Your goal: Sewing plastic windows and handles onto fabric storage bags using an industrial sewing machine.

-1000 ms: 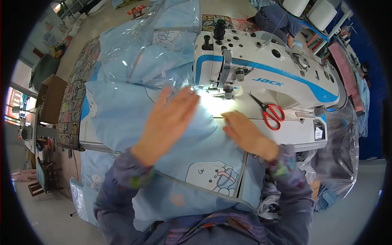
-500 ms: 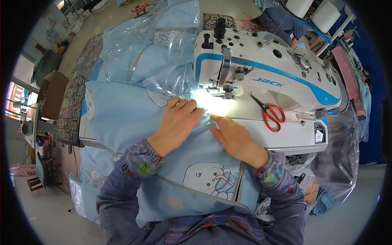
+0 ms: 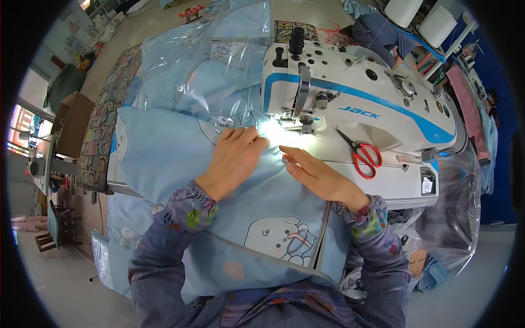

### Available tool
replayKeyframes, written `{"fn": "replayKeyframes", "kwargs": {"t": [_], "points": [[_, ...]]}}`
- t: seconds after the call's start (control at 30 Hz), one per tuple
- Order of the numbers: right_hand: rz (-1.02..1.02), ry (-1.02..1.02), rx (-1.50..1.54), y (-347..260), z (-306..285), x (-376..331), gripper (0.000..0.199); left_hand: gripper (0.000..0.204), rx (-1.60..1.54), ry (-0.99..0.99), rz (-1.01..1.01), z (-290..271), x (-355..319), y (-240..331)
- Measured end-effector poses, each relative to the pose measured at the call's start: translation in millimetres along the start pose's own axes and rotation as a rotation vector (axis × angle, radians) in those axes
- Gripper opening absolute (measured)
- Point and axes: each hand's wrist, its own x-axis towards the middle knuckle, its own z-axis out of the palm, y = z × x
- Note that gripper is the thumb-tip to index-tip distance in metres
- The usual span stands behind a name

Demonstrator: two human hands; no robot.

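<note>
Light blue fabric (image 3: 169, 150) printed with white cartoon animals lies across the sewing machine's bed and drapes down over my lap. A grey trim runs along its lower panel. My left hand (image 3: 232, 164) presses on the fabric just left of the presser foot, its fingers curled and closed on the cloth. Right of it, my right hand (image 3: 322, 176) has its fingers stretched out toward the needle area, fingertips at the cloth. The white and blue sewing machine (image 3: 350, 90) stands ahead to the right. Its bright lamp washes out the needle and the stitching spot.
Red-handled scissors (image 3: 365, 158) lie on the machine bed, right of my right hand. Clear plastic sheeting (image 3: 191, 71) covers more blue fabric behind. White thread cones (image 3: 436, 23) stand at the back right, near another person (image 3: 377, 33). A cardboard box (image 3: 73, 124) sits far left.
My right hand has drawn back slightly to the right, and its fingers have straightened. My left hand has shifted a little left, still on the fabric.
</note>
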Motion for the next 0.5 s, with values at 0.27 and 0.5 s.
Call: {"fn": "replayKeyframes", "kwargs": {"t": [0.27,0.5], "points": [[0.101,0.067,-0.263,8.8,19.5,9.6,0.045,0.035,0.013,0.084,0.016,18.7,-10.2,-32.1],[0.118,0.066,-0.725,2.4,22.3,-8.2,0.041,0.027,0.072,-0.067,0.107,-0.7,-2.9,24.0]]}}
